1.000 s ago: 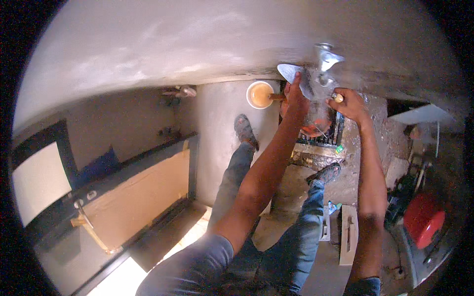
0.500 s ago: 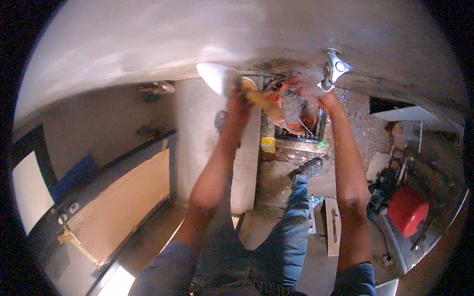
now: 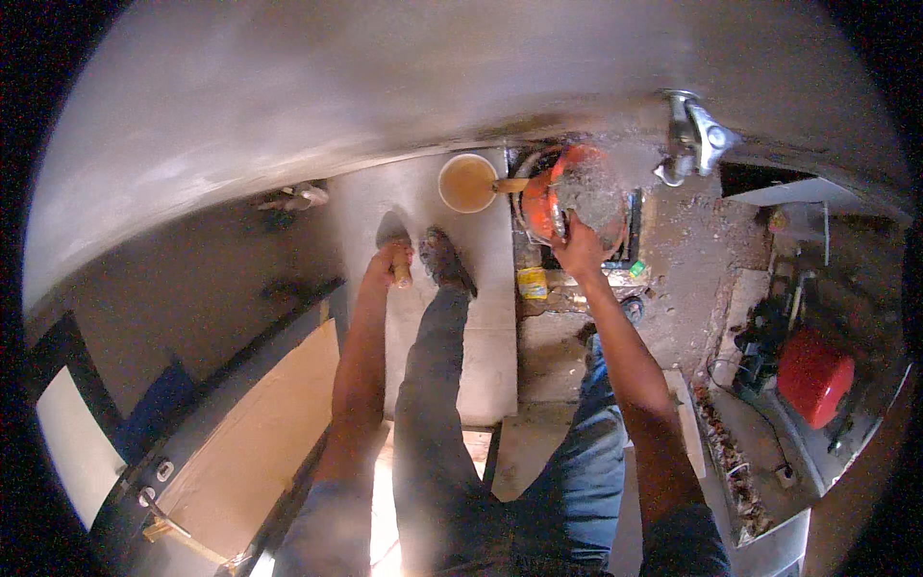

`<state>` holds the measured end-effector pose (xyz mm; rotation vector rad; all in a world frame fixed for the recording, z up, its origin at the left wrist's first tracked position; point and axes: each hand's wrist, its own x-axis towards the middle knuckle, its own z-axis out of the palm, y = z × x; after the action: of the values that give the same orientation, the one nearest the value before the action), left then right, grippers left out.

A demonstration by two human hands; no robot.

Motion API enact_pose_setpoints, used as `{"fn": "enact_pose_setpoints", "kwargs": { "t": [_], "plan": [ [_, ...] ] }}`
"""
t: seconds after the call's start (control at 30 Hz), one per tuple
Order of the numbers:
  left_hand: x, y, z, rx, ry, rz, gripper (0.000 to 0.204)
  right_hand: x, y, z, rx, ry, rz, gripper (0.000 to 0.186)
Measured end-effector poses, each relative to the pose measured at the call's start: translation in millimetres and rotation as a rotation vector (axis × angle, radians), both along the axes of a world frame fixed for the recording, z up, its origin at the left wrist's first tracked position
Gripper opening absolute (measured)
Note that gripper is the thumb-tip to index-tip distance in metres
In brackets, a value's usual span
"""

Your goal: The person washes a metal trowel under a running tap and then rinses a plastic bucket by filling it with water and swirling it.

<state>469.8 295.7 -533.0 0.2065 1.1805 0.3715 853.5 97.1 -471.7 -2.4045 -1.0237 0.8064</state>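
My left hand (image 3: 386, 262), on the left over the grey slab, is closed round the wooden handle of a trowel (image 3: 392, 229). The trowel's blade points away from me and looks blurred. To the right, my right hand (image 3: 580, 250) closes on the near rim of an orange basin (image 3: 544, 202). Grey wet mortar (image 3: 591, 192) lies in this basin, and the fingertips are partly hidden against it. A round white bucket (image 3: 442, 195) holding brownish liquid stands between the hands. Across its right rim lies a wooden handle (image 3: 512, 185).
A metal tap (image 3: 710, 139) juts from the plastered wall (image 3: 433, 77). My foot (image 3: 444, 260) rests on the grey slab (image 3: 481, 356). Rough wet ground (image 3: 692, 250) lies right of the basin. A red rounded object (image 3: 815, 377) sits at the right, and a tan board (image 3: 255, 433) at the left.
My left hand has moved left and nearer with the trowel, uncovering the white bucket. My right hand has come from below the tap to the basin's near rim. One foot now shows on the slab.
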Motion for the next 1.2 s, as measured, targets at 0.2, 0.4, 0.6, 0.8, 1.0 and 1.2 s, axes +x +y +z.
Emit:
{"fn": "enact_pose_setpoints", "kwargs": {
  "t": [0.2, 0.4, 0.6, 0.8, 1.0, 1.2],
  "plan": [
    [-18, 20, -29, 0.042, 0.248, -0.134, 0.029, -8, 7, 12, 0.076, 0.388, -0.135, 0.051],
    [5, 15, -19, 0.146, 0.479, -0.303, 0.035, -19, -8, 42, 0.609, 0.193, -0.677, 0.020],
    [20, -29, 71, 0.131, 0.323, -0.126, 0.036, -139, 99, -5, 0.346, 1.492, -0.870, 0.038],
    [65, -90, 112, -0.005, 0.430, -0.185, 0.042, -104, 163, -134, 0.691, 1.378, -1.480, 0.032],
    [58, -117, 233, 0.181, 0.597, -0.141, 0.027, -159, 128, -68, 0.683, 1.665, -1.202, 0.019],
    [73, -143, 278, 0.208, 0.572, -0.130, 0.027, -171, 119, 28, 0.551, 2.081, -1.114, 0.021]
  ]
}}
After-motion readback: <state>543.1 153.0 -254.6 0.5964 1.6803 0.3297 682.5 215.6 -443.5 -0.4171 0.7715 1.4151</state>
